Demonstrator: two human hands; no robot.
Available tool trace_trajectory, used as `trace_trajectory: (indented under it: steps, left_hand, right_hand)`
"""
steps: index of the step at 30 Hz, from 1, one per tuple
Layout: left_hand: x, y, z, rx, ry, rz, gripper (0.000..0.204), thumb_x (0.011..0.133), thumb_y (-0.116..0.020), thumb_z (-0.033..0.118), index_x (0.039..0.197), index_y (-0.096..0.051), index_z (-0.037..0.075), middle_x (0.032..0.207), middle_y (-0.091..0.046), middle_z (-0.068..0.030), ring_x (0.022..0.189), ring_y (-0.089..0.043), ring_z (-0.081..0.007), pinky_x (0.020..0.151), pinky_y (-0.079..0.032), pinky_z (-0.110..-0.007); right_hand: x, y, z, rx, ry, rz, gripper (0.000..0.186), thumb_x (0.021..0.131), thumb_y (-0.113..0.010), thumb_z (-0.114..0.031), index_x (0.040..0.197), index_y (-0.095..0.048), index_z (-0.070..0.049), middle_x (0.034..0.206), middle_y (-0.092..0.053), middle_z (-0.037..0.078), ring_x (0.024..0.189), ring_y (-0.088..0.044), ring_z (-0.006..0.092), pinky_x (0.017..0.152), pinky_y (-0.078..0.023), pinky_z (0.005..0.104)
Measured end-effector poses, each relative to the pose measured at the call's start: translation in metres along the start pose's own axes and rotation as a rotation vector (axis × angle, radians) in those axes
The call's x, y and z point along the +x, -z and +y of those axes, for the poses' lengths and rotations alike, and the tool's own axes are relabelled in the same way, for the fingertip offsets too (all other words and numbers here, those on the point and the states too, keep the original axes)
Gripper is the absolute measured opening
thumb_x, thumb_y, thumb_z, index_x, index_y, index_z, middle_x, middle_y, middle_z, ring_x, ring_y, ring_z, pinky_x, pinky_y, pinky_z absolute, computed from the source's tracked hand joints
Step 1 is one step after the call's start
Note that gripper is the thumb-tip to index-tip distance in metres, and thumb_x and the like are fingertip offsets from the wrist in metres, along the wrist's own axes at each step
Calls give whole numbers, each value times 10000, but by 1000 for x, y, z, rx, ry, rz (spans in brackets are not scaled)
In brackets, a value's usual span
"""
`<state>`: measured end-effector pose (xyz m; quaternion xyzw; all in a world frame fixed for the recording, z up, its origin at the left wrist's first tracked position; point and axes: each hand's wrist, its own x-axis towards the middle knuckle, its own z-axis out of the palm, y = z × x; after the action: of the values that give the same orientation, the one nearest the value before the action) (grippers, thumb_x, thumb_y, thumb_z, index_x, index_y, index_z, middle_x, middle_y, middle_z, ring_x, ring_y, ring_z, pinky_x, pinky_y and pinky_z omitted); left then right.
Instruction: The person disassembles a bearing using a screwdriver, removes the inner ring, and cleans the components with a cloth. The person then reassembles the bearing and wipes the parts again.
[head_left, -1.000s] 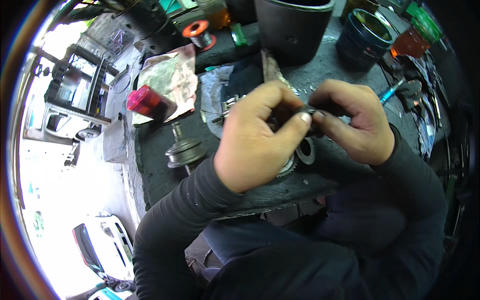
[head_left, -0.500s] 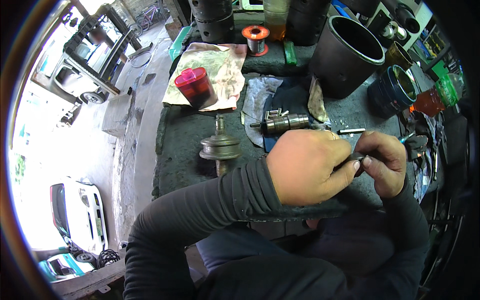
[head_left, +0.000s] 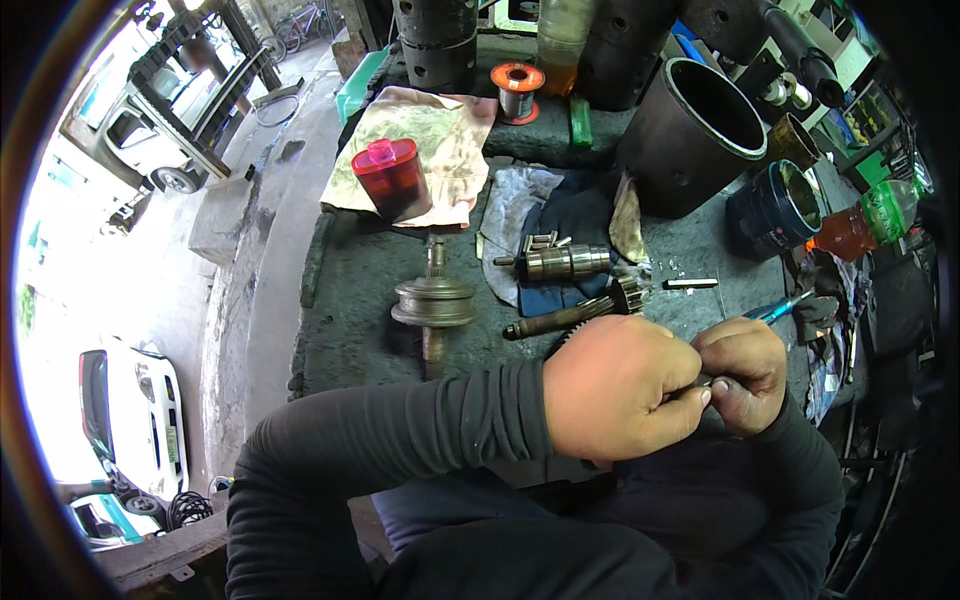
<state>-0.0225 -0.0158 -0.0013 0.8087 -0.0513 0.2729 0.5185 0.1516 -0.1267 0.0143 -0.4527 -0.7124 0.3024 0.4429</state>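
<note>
Here, my left hand (head_left: 620,400) and right hand (head_left: 742,372) are curled shut against each other, pinching a small part (head_left: 703,383) I can barely see between the fingertips, at the tabletop's (head_left: 340,300) near edge. Just beyond lie a geared shaft (head_left: 575,315), a flanged spindle (head_left: 433,302), then a red jar (head_left: 392,178).

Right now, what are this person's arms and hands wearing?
Both arms are covered to the wrists by long, dark charcoal sleeves, bunched in folds at the cuffs. The left hand and right hand are bare, with no gloves; dark grime marks the right hand's fingers.
</note>
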Motion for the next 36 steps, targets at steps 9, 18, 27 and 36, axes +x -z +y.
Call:
trace_trajectory:
  steps: [9, 18, 27, 36]
  left_hand:
    - [-10, -10, 6, -146, -4, 53, 286, 790, -647, 98, 599, -445, 30, 565, -441, -117, 485, -444, -294, 463, -336, -393]
    - [-11, -13, 3, -203, 15, 67, 267, 793, -645, 74, 610, -456, 29, 567, -439, -110, 479, -435, -285, 460, -327, -386]
    - [0, 0, -1, 44, 112, 121, 203, 881, -637, 163, 767, -587, 2, 668, -563, -124, 592, -561, -262, 546, -430, -361]
    - [10, 12, 0, -146, 337, 124, 212, 936, -564, 139, 809, -585, -29, 663, -522, -68, 618, -475, -119, 571, -413, -309]
  right_hand:
    - [-6, -12, -1, 157, -1, 22, 230, 783, -628, -169, 707, -574, 41, 553, -502, 118, 423, -493, 246, 405, -357, 330]
    - [-10, -19, -5, 195, -94, 69, 228, 802, -635, -177, 734, -581, 35, 599, -530, 113, 476, -528, 252, 438, -382, 326]
    - [-7, -7, -13, 78, -305, 201, 239, 932, -524, -179, 917, -616, 41, 685, -606, 40, 563, -540, 81, 517, -421, 231]
    - [2, -12, -15, 364, -442, 391, 239, 957, -535, -138, 1064, -586, 70, 845, -626, 78, 669, -610, 115, 571, -503, 244]
